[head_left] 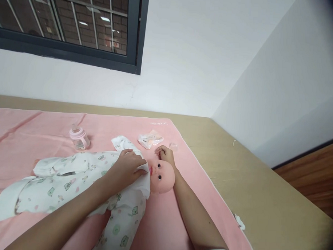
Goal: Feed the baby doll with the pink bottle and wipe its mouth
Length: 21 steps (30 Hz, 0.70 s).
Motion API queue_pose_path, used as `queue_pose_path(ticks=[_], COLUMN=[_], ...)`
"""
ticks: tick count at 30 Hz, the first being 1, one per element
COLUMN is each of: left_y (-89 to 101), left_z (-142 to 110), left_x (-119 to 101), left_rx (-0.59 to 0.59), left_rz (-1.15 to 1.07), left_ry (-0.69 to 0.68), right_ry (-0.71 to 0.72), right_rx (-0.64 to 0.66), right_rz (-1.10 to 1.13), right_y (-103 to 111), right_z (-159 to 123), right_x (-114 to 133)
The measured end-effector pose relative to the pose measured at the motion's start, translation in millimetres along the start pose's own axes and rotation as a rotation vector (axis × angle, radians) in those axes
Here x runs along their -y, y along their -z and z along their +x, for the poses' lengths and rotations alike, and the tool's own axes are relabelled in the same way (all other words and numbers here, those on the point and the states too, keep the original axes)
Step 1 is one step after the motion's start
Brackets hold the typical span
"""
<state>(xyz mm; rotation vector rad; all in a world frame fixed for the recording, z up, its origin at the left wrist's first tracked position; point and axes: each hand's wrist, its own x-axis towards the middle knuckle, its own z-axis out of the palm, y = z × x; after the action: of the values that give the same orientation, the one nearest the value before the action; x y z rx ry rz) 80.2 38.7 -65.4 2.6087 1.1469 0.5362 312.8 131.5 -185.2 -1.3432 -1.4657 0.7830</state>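
A baby doll (163, 176) lies on its back on a pink blanket (162, 230), its bald head toward the right. It wears a white suit (96, 170) printed with small animals. Over its upper chest is my left hand (126, 167), with thumb and fingers closed on a white cloth (145, 177) at the doll's neck, just below the mouth. Whether that cloth is a collar or a separate piece I cannot tell. My right hand (165, 154) rests beyond the doll's head, fingers loosely curled and apart, nothing visible in them. The right forearm runs along the crown.
A pink-topped baby bottle (80, 138) stands on the blanket at the left. Beyond the doll lie a clear plastic packet (150, 139) and a small transparent cap-like piece (173, 146). White walls and a dark-framed window (139, 36) border the wooden surface (219, 170).
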Motion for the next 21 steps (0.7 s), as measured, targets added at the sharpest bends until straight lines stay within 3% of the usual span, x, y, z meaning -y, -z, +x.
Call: queue_pose_path(ticks=[11, 21], left_y=[0.8, -4.4], left_z=[0.9, 1.9], left_x=[6.9, 8.1], left_rx=[-0.05, -0.105], left_rz=[0.024, -0.083], left_ry=[-0.047, -0.026], right_ry=[0.015, -0.007], right_rx=[0.007, 0.003], right_rz=[0.007, 0.001], right_y=[-0.4, -1.1], right_z=[-3.6, -3.2], right_x=[6.1, 4.3])
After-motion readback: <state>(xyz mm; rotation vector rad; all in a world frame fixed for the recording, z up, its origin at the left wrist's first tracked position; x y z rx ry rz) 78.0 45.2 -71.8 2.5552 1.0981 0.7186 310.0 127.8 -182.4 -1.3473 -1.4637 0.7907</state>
